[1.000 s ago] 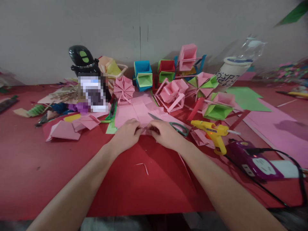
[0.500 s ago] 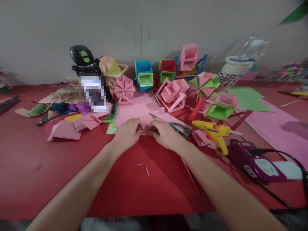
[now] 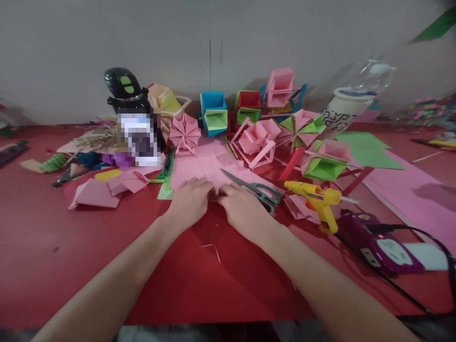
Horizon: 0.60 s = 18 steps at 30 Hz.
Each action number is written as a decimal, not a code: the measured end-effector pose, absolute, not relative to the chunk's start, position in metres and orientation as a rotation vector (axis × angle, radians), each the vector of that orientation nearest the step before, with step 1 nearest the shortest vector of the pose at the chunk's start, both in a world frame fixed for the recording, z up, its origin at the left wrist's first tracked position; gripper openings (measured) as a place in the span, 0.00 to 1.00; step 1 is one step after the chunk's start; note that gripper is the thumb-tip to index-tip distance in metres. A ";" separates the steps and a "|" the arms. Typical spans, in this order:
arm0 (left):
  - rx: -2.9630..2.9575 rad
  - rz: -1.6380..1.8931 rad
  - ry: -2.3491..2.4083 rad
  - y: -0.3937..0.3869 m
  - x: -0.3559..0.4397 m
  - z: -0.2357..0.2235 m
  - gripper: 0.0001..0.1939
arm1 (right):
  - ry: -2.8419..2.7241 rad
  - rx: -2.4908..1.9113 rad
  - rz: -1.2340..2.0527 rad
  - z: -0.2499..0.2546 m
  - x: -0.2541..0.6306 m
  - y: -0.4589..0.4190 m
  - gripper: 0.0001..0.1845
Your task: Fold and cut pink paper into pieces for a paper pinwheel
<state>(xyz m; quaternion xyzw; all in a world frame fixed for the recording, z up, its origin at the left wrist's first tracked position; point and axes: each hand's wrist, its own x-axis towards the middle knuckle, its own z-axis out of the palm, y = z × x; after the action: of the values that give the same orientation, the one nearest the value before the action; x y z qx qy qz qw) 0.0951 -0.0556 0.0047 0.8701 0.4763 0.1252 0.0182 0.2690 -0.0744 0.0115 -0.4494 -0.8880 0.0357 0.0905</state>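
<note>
My left hand (image 3: 190,202) and my right hand (image 3: 242,206) meet near the middle of the table, fingers curled and pinched together. Between their fingertips is a small piece of pink paper, mostly hidden by the fingers. Just beyond them lie flat sheets of pink paper (image 3: 188,168). A pair of scissors (image 3: 265,192) with grey-green handles rests right beside my right hand, its blades pointing away to the left. A thin pink paper scrap (image 3: 216,252) lies on the table between my forearms.
A yellow glue gun (image 3: 318,199) and a purple power strip (image 3: 381,242) with black cable stand at right. Folded paper models (image 3: 258,135) line the back. Left are a black figure-shaped holder (image 3: 123,85), folded pink paper (image 3: 98,192) and a green cutter (image 3: 167,164). A white cup (image 3: 344,109) leans back right.
Both hands have drawn slightly nearer me, knuckles turned more over the pinched paper. More of the scissors' handles shows beside my right hand. The view has shifted slightly.
</note>
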 end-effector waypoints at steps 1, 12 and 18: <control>2.773 0.360 1.462 -0.058 0.096 0.007 0.13 | -2.683 -1.368 0.038 0.013 0.267 -0.079 0.16; 2.951 -0.096 1.484 -0.104 0.115 0.019 0.15 | -2.755 -1.413 -0.061 0.020 0.262 -0.096 0.14; 2.972 -0.293 1.554 -0.112 0.120 0.018 0.19 | -2.736 -1.558 -0.066 0.023 0.250 -0.106 0.16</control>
<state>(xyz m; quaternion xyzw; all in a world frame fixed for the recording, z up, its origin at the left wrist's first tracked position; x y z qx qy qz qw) 0.1204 -0.1119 0.0185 0.8773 0.4586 -0.0864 -0.1121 0.2499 -0.1058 0.0231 -0.4947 -0.8688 -0.0209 -0.0040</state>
